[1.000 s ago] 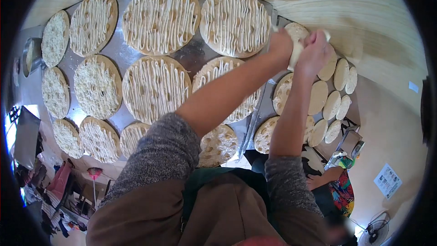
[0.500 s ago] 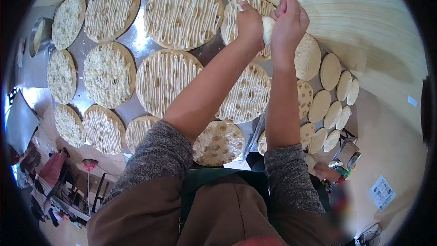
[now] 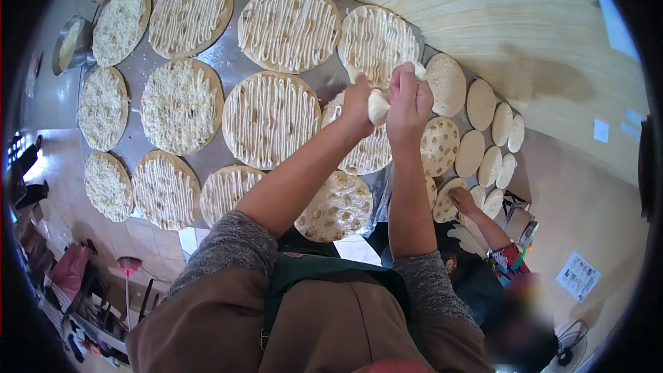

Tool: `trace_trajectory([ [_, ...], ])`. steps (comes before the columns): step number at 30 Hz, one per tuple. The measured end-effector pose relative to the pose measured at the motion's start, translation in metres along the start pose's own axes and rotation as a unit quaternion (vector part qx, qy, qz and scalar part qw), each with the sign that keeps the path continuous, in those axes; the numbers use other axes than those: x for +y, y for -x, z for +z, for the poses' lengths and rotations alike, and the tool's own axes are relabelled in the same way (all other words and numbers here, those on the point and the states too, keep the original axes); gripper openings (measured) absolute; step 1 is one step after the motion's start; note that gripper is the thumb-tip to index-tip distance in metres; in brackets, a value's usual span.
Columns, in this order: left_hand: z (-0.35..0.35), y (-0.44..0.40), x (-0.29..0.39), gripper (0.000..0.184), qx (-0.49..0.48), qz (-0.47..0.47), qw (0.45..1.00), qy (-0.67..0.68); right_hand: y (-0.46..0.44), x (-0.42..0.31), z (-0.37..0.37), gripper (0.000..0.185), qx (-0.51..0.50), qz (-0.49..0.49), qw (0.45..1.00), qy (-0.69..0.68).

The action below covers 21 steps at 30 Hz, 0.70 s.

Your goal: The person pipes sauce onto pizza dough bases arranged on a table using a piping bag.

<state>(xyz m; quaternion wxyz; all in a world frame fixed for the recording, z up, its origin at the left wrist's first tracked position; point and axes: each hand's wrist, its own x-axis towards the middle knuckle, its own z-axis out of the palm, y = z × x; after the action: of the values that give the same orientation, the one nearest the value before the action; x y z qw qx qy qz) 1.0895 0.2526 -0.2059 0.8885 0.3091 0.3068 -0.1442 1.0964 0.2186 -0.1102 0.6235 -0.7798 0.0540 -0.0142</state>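
Observation:
Between my hands is a white, bulging piping bag (image 3: 378,107). My left hand (image 3: 356,105) is closed around one side of it, and my right hand (image 3: 408,100) grips the other, with a white end of the bag showing past its fingers. Both hands are over the near edge of a round flatbread (image 3: 376,38) striped with white cream. Beneath my forearms lies another striped flatbread (image 3: 367,148), partly hidden. Closer to my body sits a dimpled flatbread (image 3: 335,206) with a glossy, unstriped top.
Several striped flatbreads (image 3: 273,121) cover the metal table (image 3: 231,48). Those at the left carry shredded topping (image 3: 181,107). A metal bowl (image 3: 71,45) stands at far left. Plain flatbreads (image 3: 481,103) lie at right, where a co-worker's hand (image 3: 464,200) touches one. A wooden wall (image 3: 511,21) borders the far side.
Both hands have come down toward my body with the piping bag, off the middle of the far striped flatbread. The co-worker's hand has reached onto a plain flatbread at the right.

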Motion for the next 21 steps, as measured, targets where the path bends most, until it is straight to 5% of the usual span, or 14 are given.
trace_trajectory([
  [1,-0.009,-0.005,-0.01,0.041,-0.064,-0.05,0.989,0.12,0.012,-0.02,-0.009,0.037,-0.021,-0.014,0.997,0.072],
  [4,-0.022,0.025,-0.002,0.045,-0.223,-0.077,0.965,0.115,0.034,-0.047,-0.03,0.039,-0.008,-0.12,0.987,0.108],
  [8,-0.024,0.129,0.051,0.051,-0.019,-0.265,0.964,-0.005,0.072,-0.101,-0.055,0.041,-0.079,-0.086,0.993,0.031],
  [10,-0.026,0.184,0.05,0.049,0.038,-0.005,0.975,-0.219,0.094,-0.127,-0.066,0.038,-0.135,-0.106,0.985,0.026],
  [11,-0.025,0.204,0.052,0.048,0.072,0.131,0.938,-0.313,0.104,-0.137,-0.071,0.037,-0.158,-0.12,0.979,0.042],
  [14,-0.005,0.252,0.06,0.041,-0.099,0.512,0.747,-0.413,0.135,-0.145,-0.077,0.036,-0.191,-0.178,0.963,0.068],
  [15,0.013,0.272,0.064,0.03,-0.094,0.542,0.695,-0.463,0.143,-0.146,-0.078,0.036,-0.195,-0.199,0.958,0.071],
  [18,0.034,0.293,0.051,0.023,-0.109,0.52,0.663,-0.528,0.163,-0.16,-0.092,0.04,-0.247,-0.25,0.934,0.064],
  [19,0.04,0.302,0.04,0.02,-0.106,0.569,0.656,-0.484,0.181,-0.175,-0.097,0.038,-0.241,-0.164,0.957,0.009],
  [21,0.044,0.323,0.031,0.019,-0.139,0.546,0.653,-0.506,0.188,-0.159,-0.107,0.04,-0.216,-0.179,0.955,-0.095],
])
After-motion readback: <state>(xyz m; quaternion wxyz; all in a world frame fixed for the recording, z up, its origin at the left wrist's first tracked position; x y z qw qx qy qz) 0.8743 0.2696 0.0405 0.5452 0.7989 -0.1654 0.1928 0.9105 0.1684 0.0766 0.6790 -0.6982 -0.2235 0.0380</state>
